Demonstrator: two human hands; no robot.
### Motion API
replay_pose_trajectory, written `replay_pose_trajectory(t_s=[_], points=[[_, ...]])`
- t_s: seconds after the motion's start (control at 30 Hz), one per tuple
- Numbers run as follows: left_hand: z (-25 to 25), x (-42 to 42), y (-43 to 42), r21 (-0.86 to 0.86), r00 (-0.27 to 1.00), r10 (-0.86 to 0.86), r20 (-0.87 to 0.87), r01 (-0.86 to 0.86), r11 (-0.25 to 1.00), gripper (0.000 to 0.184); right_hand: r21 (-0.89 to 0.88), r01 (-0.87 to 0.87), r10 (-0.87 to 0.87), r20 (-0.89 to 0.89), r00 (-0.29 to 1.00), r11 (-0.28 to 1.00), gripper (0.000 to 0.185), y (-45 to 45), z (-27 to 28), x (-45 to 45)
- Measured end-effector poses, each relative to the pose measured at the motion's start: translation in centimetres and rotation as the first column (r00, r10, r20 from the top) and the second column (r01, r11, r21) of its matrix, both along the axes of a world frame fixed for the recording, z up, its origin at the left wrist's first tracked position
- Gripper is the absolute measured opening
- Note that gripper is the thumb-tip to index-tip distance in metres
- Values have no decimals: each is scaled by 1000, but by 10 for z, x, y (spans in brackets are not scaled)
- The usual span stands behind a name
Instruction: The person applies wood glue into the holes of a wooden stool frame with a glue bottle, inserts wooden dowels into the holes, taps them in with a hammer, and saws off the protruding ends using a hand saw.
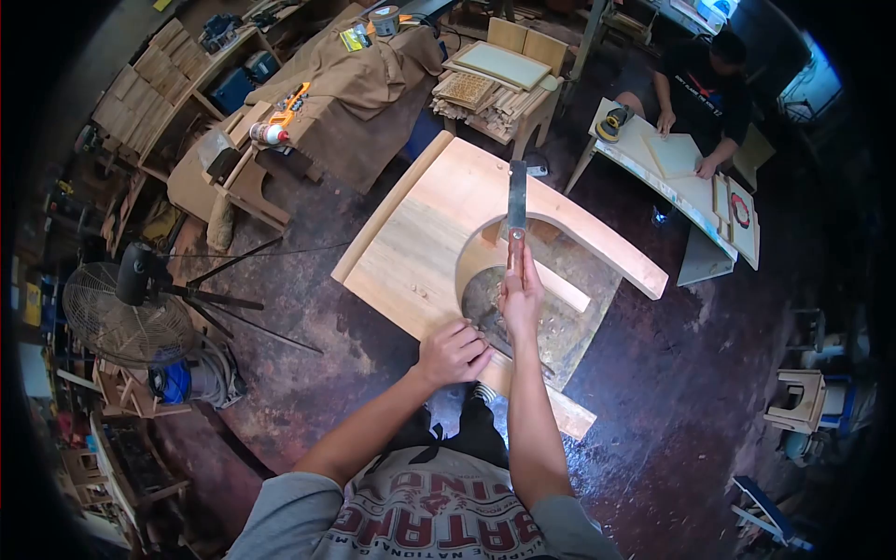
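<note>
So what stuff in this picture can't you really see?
All in the head view:
- The lower end of the bladed tool: the right hand covers it.
- Whatever is under the left hand: the hand itself hides it.
- The words on the co-worker's shirt: too small to read.
- The room's corners: cut off by the picture's dark rim.

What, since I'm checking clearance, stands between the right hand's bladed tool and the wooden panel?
Nothing visible blocks it: the right hand grips the bladed tool by its handle; small wood chips lie on the wooden panel, some near the blade tip.
</note>
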State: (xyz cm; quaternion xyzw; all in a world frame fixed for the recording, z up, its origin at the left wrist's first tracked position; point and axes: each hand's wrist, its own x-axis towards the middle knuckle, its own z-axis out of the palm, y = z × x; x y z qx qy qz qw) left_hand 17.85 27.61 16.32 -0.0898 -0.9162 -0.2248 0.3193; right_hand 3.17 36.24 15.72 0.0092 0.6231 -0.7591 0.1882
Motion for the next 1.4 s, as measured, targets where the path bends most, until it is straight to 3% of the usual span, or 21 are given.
replay_pose_trajectory(t_s=[0.27, 0.37, 0.43, 0.53, 0.77, 0.83, 0.87, 0.93, 0.97, 1.03, 1.07, 1.13, 1.4], points=[[-1, 1, 1, 15, 1000, 9, -10, -9, 1000, 14, -28, -14, 16, 76, 997, 1000, 62, -12, -6, -22], [4, 1, 2, -10, 1000, 19, 6, -18, 1000, 14, -6, -78, 78, -5, 997, 997, 61, -17, -4, -21], [3, 7, 2, -9, 1000, 1, 12, -1, 1000, 14, 39, -31, 29, 39, 999, 999, 59, -25, 3, -10], [4, 2, -1, 5, 1000, -14, 8, 14, 1000, 14, -83, 14, -6, 97, 995, 996, 59, -22, 4, -10], [4, 2, -3, 35, 1000, 6, -13, -5, 999, 14, 28, 22, -21, -48, 999, 999, 57, -27, -17, -15], [5, 3, -4, 39, 1000, 9, -13, -9, 999, 13, 41, 73, -62, -225, 973, 997, 56, -30, -38, -18], [6, 2, -4, 45, 1000, 10, -13, -9, 999, 13, 41, 69, -58, -225, 973, 997, 56, -28, -29, -18], [5, 3, -4, 55, 1000, 10, -6, -10, 998, 13, -28, 19, -18, 57, 998, 999, 55, -16, -5, -17], [4, 3, -4, 52, 1000, 9, -10, -8, 999, 13, -27, 18, -16, 58, 998, 999, 55, -16, -19, -23], [4, 2, -4, 48, 1000, 8, -8, -8, 999, 13, 134, 198, -121, -442, 889, 971, 54, -19, -65, -35], [4, 2, -4, 45, 1000, 10, -3, -10, 999, 13, 136, 198, -121, -436, 892, 971, 54, -16, -54, -31], [5, 2, -3, 38, 1000, 5, 1, -5, 999, 13, -15, 100, -100, -24, 995, 995, 53, -9, -9, -26], [5, 0, 0, 44, 1000, 13, 6, -13, 999, 13, -16, 23, -22, 52, 998, 1000, 53, -9, -11, -19]])
